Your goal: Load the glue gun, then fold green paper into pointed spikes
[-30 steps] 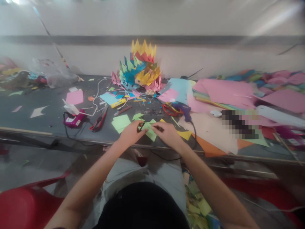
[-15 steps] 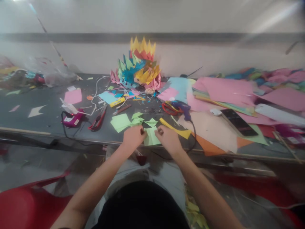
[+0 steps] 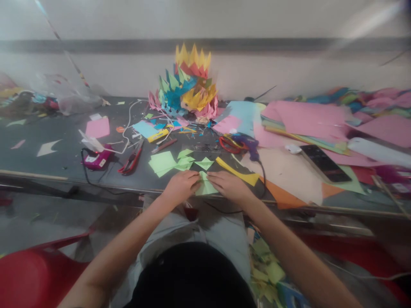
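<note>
A small sheet of light green paper (image 3: 205, 187) lies at the table's front edge, its top narrowed to a point by folded-in corners. My left hand (image 3: 182, 186) holds its left side with the fingers bent and closed together. From the right, my right hand (image 3: 228, 185) presses the other folded side, fingers together. Just beyond my fingertips sits a folded green paper piece (image 3: 204, 163). Left of it are more folded green pieces (image 3: 184, 161) and a stack of green squares (image 3: 162, 163). A yellow paper strip (image 3: 237, 172) lies beside my right hand.
Red-handled pliers (image 3: 131, 161), a purple power socket (image 3: 96, 160), a yellow cutter (image 3: 158, 136) and a glue gun (image 3: 248, 145) lie around. A spiky paper model (image 3: 189, 92) stands behind. Coloured sheets (image 3: 311, 124) and a phone (image 3: 325, 163) are at right.
My hands have brought the green sheet's top corners inward, so its square top is now pointed. My fingers have gone from pinching the corners to pressing along the folds.
</note>
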Demonstrator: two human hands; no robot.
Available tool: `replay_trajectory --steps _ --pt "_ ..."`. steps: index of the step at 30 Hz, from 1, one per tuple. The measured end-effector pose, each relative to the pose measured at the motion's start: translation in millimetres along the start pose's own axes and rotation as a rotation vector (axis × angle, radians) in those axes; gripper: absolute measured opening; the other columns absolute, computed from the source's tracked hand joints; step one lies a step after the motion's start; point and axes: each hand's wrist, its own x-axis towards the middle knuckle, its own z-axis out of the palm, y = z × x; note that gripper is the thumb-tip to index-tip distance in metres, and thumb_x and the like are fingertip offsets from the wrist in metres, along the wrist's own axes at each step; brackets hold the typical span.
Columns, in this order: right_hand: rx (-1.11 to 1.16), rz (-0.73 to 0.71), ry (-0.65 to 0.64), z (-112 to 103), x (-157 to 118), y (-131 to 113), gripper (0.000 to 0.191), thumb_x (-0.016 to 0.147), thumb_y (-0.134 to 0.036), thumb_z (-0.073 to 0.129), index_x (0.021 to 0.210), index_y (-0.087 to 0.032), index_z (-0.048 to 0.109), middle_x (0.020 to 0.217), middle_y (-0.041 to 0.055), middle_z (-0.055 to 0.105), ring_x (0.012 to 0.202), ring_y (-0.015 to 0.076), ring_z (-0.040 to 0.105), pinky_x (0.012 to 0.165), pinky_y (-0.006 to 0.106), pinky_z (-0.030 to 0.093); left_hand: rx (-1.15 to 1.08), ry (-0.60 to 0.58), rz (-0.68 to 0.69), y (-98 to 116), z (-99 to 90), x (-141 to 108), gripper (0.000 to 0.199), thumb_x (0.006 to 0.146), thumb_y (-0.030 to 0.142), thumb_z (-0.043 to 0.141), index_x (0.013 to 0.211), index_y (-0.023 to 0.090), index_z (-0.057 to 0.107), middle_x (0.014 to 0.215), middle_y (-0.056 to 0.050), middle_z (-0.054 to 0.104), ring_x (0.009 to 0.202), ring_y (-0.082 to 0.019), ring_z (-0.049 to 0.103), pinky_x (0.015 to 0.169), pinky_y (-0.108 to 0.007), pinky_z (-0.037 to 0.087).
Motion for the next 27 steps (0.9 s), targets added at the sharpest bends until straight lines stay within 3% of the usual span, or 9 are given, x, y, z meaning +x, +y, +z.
replay_trajectory --steps 8,27 --pt "-0.018 -0.201 0.0 1 1 15 0.031 0.092 -0.018 0.038 0.105 -0.012 0.066 0.105 0.009 0.069 0.087 0.0187 0.063 0.077 0.033 0.054 0.008 0.065 0.11 1 1.8 1 0.016 0.087 0.022 0.052 0.092 0.014 0.065 0.099 -0.006 0.07 0.089 -0.017 0.064 0.082 -0.031 0.052" --pt "0.04 -0.157 -0.051 -1 3 14 0.031 0.09 -0.018 0.041 0.108 -0.014 0.065 0.11 0.0078 0.067 0.096 0.0187 0.062 0.084 0.035 0.052 -0.043 -0.037 0.161 -4 1.5 0 0.021 0.091 0.022 0.045 0.094 0.013 0.064 0.101 -0.006 0.069 0.095 -0.016 0.062 0.087 -0.032 0.05"
